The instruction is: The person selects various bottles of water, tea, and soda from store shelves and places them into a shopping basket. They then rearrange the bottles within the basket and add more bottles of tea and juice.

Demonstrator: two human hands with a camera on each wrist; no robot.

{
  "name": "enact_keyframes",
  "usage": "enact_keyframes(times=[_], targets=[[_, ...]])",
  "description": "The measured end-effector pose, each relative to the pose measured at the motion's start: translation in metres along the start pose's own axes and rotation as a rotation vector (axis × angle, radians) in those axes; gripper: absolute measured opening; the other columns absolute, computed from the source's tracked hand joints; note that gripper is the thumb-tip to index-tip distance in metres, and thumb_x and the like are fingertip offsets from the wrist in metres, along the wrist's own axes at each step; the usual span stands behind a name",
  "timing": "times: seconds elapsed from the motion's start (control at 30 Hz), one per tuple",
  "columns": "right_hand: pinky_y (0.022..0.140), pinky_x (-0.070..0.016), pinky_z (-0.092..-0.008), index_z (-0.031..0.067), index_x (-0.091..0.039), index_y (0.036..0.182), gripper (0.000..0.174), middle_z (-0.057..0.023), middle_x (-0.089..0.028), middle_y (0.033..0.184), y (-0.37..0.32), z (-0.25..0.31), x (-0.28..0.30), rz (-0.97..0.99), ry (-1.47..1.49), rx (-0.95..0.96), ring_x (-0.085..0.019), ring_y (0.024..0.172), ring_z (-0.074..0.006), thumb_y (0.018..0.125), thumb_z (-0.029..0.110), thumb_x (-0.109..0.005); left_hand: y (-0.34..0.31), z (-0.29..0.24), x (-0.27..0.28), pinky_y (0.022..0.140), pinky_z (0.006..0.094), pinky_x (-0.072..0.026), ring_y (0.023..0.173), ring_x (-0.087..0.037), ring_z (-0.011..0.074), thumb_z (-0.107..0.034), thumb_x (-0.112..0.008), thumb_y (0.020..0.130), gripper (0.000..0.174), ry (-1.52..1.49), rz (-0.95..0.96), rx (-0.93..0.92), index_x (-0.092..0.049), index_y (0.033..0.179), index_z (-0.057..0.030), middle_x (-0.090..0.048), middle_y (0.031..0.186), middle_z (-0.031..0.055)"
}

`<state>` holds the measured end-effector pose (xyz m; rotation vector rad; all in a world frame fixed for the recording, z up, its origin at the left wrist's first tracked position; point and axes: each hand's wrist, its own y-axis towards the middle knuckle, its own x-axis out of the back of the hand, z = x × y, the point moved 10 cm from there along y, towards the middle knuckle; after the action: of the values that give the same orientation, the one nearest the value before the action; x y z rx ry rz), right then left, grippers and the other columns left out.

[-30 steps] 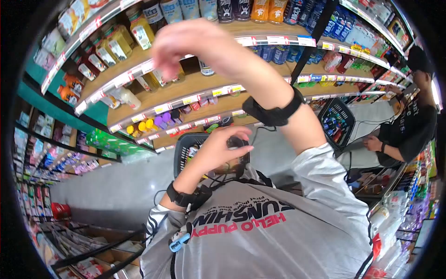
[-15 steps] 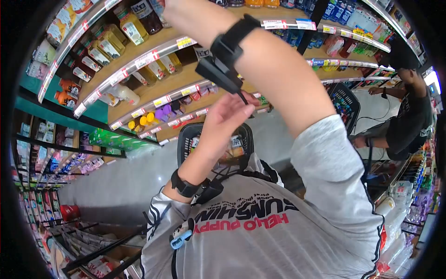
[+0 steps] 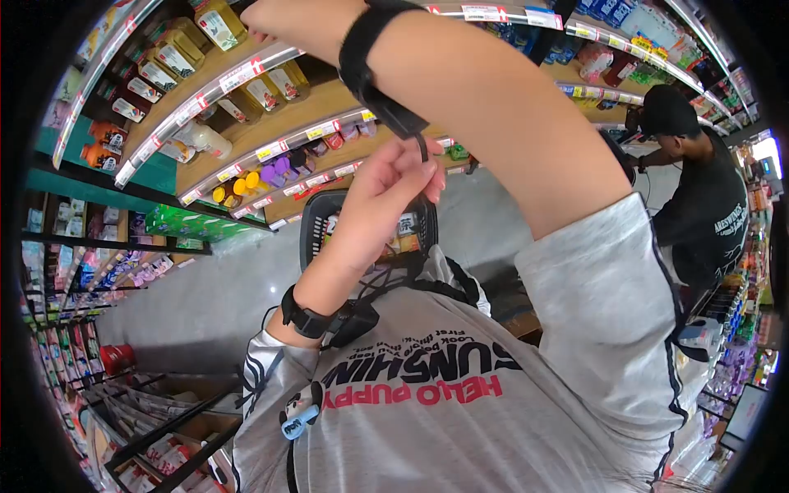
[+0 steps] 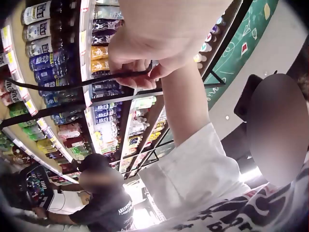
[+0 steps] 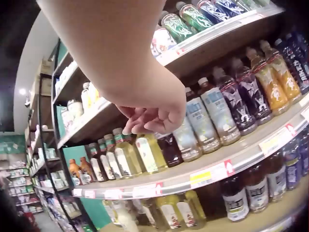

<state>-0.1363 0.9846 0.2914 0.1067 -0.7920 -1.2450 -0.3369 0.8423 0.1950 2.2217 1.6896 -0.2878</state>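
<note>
Moved: right hand (image 5: 149,113) has risen higher toward the bottles (image 5: 145,154); left hand (image 3: 382,201) has followed it up.
Left hand: pinches the black cable (image 4: 72,82) hanging under the right wrist.
Right hand: loosely curled, empty, just before the shelf (image 5: 212,174).
Progress: no bottle taken yet.

The head camera looks down on the left hand (image 3: 386,201) pinching a cable (image 3: 422,149); the left wrist camera sees this same grip from close beneath; the right wrist camera faces the shelves (image 5: 203,176) above it.
</note>
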Motion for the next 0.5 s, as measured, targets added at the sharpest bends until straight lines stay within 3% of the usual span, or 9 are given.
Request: enact_keyframes(times=[0.03, 0.1, 0.17, 0.23, 0.37, 0.47, 0.5], targets=[[0.049, -0.0449, -0.0261, -0.0014, -0.06, 0.063, 0.018, -0.012, -0.059, 0.06, -0.002, 0.003, -0.004, 0.031, 0.131, -0.018, -0.056, 0.051, -0.016, 0.069, 0.012, -0.05, 0.001, 0.001, -0.001, 0.07, 0.0246, -0.0397, 0.074, -0.05, 0.0113, -0.007, -0.044, 0.084, 0.018, 0.019, 0.008, -0.007, -0.045, 0.1, 0.0003, -0.053, 0.079, 0.0045], [0.051, -0.0444, -0.0251, 0.0011, -0.061, 0.064, 0.019, -0.0097, -0.061, 0.063, -0.033, 0.017, -0.018, 0.25, 0.646, -0.313, -0.057, 0.057, -0.0132, 0.07, 0.016, -0.052, 0.002, 0.002, -0.002, 0.075, 0.0264, -0.0407, 0.08, -0.052, 0.0132, -0.007, -0.044, 0.084, 0.018, 0.065, 0.025, -0.023, -0.045, 0.1, 0.0005, -0.054, 0.085, 0.0062], [0.049, -0.0417, -0.0235, 0.0034, -0.059, 0.064, 0.018, -0.007, -0.059, 0.062, -0.041, 0.04, -0.015, 0.394, 0.992, -0.35, -0.055, 0.056, -0.0116, 0.071, 0.019, -0.053, -0.001, 0.015, 0.002, 0.08, 0.028, -0.0407, 0.088, -0.052, 0.0138, -0.008, -0.047, 0.083, 0.02, 0.123, 0.054, 0.028, -0.046, 0.101, 0.0004, -0.056, 0.094, 0.007], [0.049, -0.0391, -0.022, 0.0044, -0.058, 0.065, 0.017, -0.0046, -0.057, 0.059, -0.064, 0.05, 0.05, 0.284, 1.189, -0.234, -0.052, 0.053, -0.0107, 0.073, 0.019, -0.053, -0.007, 0.027, 0.016, 0.08, 0.0268, -0.041, 0.087, -0.053, 0.0131, -0.009, -0.048, 0.083, 0.018, 0.374, 0.091, 0.139, -0.051, 0.099, 0.0, -0.057, 0.092, 0.0056], [0.061, -0.0407, -0.0219, 0.0048, -0.056, 0.079, 0.017, -0.001, -0.055, 0.071, -0.109, 0.005, 0.114, 0.155, 1.187, -0.138, -0.051, 0.065, -0.0089, 0.08, 0.021, -0.05, 0.009, 0.008, 0.054, 0.079, 0.0262, -0.0413, 0.085, -0.054, 0.0127, -0.014, -0.048, 0.084, 0.02, 0.44, 0.044, 0.14, -0.054, 0.096, -0.0004, -0.059, 0.088, 0.0034], [0.06, -0.0392, -0.0214, 0.0052, -0.055, 0.077, 0.018, -0.0008, -0.055, 0.07, -0.143, -0.044, 0.11, 0.108, 0.903, -0.195, -0.051, 0.064, -0.0088, 0.081, 0.021, -0.048, 0.039, -0.032, 0.099, 0.075, 0.0253, -0.0423, 0.081, -0.054, 0.0115, -0.02, -0.051, 0.081, 0.021, 0.275, -0.119, 0.082, -0.055, 0.094, -0.0044, -0.059, 0.085, 0.0049], [0.059, -0.0388, -0.0213, 0.0052, -0.055, 0.077, 0.018, -0.0009, -0.055, 0.07, -0.152, -0.054, 0.104, 0.115, 0.805, -0.181, -0.05, 0.064, -0.0084, 0.081, 0.021, -0.047, 0.053, -0.048, 0.113, 0.077, 0.0278, -0.0435, 0.084, -0.055, 0.0154, -0.021, -0.048, 0.082, 0.024, 0.23, -0.15, -0.001, -0.053, 0.097, -0.003, -0.058, 0.088, 0.0066]])
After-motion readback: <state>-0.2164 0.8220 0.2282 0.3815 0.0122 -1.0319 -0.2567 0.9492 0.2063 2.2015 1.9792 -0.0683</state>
